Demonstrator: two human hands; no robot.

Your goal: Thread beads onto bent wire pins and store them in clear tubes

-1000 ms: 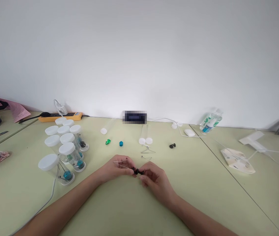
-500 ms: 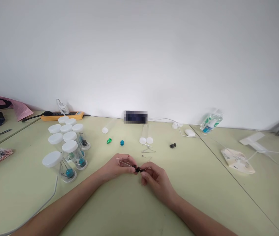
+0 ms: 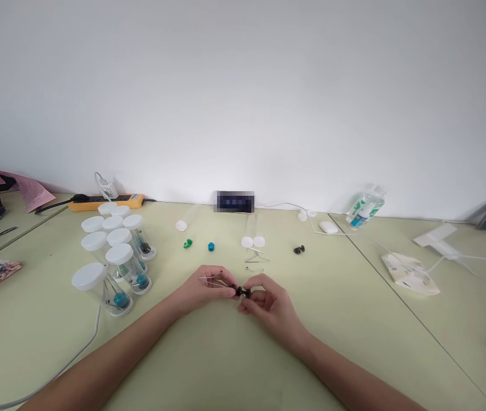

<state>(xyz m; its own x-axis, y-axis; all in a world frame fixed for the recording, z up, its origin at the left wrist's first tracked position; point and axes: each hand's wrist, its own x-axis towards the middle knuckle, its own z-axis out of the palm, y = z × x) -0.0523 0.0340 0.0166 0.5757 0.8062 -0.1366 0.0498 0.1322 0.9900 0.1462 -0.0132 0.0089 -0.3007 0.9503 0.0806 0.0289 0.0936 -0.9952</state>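
Observation:
My left hand (image 3: 202,290) is closed, pinching one end of a small black spool-shaped piece (image 3: 243,292). Thin bent metal wires (image 3: 209,279) stick out between its fingers. Thumb and fingertips of my right hand (image 3: 273,302) close on the other end of the black piece, so both hands meet over the table's middle. Just beyond them lie loose bent metal wires (image 3: 257,258). A blue knob-like part (image 3: 211,246), a green part (image 3: 188,244) and small dark parts (image 3: 299,250) rest farther back.
Several clear tubes with white caps (image 3: 89,276) stand at left, with blue and dark parts inside. Other clear tubes (image 3: 251,228) lie near the wall. An orange power strip (image 3: 127,201), a pixelated dark device (image 3: 234,201), a bottle (image 3: 365,209) and white cables are behind.
My right hand has shifted slightly left and its grip on the black piece has changed, showing more of the piece. The whole view has moved a little.

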